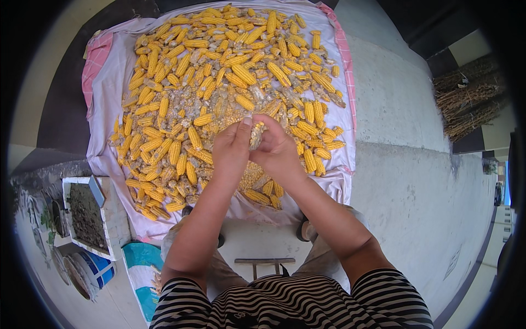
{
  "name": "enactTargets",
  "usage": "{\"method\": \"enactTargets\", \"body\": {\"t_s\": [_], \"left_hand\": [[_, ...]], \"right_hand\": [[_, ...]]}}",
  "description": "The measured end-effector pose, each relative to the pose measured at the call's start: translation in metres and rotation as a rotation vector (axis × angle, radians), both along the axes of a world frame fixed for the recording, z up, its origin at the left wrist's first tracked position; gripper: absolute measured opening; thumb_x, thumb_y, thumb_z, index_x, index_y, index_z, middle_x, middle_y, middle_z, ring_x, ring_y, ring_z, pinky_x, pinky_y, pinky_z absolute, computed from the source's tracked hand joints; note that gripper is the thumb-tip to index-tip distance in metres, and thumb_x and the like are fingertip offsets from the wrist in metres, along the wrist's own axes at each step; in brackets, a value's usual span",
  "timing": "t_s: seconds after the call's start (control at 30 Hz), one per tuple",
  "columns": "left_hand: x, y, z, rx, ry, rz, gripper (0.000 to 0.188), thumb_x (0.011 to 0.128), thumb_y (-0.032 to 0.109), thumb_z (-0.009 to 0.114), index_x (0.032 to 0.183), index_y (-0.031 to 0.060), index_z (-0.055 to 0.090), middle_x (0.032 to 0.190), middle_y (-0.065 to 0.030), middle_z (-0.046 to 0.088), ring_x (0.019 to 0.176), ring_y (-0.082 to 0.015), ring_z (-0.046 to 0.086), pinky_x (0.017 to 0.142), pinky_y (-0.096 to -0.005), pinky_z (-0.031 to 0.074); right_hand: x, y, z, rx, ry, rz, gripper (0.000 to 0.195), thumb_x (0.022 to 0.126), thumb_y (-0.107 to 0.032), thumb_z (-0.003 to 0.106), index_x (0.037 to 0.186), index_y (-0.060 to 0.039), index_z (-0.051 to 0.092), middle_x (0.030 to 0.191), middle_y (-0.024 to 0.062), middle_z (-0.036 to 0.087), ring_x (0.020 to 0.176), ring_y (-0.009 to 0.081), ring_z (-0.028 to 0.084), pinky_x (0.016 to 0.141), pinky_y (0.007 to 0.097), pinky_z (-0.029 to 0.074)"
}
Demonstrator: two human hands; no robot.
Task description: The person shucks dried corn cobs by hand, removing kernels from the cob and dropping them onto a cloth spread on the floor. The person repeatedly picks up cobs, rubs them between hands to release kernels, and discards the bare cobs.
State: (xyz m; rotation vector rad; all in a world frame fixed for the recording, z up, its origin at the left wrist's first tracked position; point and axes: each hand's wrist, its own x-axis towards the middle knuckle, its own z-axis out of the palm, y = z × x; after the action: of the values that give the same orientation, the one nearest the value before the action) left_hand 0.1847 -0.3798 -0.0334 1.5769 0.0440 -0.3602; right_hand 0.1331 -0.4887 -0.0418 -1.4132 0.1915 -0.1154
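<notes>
A partly shelled, discoloured corn cob [256,135] is held between my two hands, above a cloth. My left hand [232,144] grips it from the left, thumb up along its side. From the right, my right hand [277,148] holds the cob with curled fingers. Yellow corn cobs [197,137], some with greyish, mouldy-looking parts, lie all over the pale cloth [102,94] with pink checked edges. Under and in front of my hands are loose corn kernels [251,177], partly hidden by my wrists.
A white box of soil [88,218] stands at the left, with a blue and white bucket [96,269] below it. Beside my left leg lies a teal and white sack [141,261]. Bundles of dry stalks [468,98] lean at the far right. Concrete floor [402,197] extends to the right.
</notes>
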Motion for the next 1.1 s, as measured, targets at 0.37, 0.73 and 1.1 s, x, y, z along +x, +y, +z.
{"method": "enactTargets", "body": {"t_s": [0.37, 0.73, 1.1], "left_hand": [[0.001, -0.006, 0.004, -0.098, 0.013, -0.024, 0.031, 0.094, 0.028, 0.057, 0.110, 0.0036, 0.066, 0.076, 0.0021, 0.058, 0.058, -0.0035, 0.047, 0.049, -0.0187, 0.038], [0.004, -0.004, -0.001, -0.029, -0.179, -0.028, 0.032, 0.090, 0.030, 0.063, 0.101, 0.0008, 0.068, 0.069, 0.0000, 0.059, 0.060, -0.0060, 0.050, 0.055, -0.0223, 0.043], [0.009, 0.005, -0.009, -0.062, 0.042, 0.038, 0.025, 0.093, 0.022, 0.057, 0.105, 0.0013, 0.066, 0.071, 0.0013, 0.057, 0.056, -0.0039, 0.045, 0.050, -0.0210, 0.035]], "right_hand": [[0.006, -0.009, 0.010, 0.172, 0.044, 0.009, 0.068, 0.073, 0.016, 0.060, 0.133, -0.0099, 0.043, 0.073, -0.0029, 0.046, 0.070, 0.0083, 0.058, 0.062, 0.0246, 0.050], [0.005, -0.008, 0.008, -0.199, 0.013, 0.023, 0.067, 0.069, 0.005, 0.070, 0.131, -0.0088, 0.048, 0.065, -0.0044, 0.044, 0.056, 0.0032, 0.044, 0.049, 0.0219, 0.037], [-0.001, 0.001, 0.006, -0.058, 0.026, 0.012, 0.074, 0.066, 0.002, 0.075, 0.132, -0.0055, 0.045, 0.064, -0.0040, 0.045, 0.053, 0.0027, 0.042, 0.048, 0.0204, 0.036]]}}
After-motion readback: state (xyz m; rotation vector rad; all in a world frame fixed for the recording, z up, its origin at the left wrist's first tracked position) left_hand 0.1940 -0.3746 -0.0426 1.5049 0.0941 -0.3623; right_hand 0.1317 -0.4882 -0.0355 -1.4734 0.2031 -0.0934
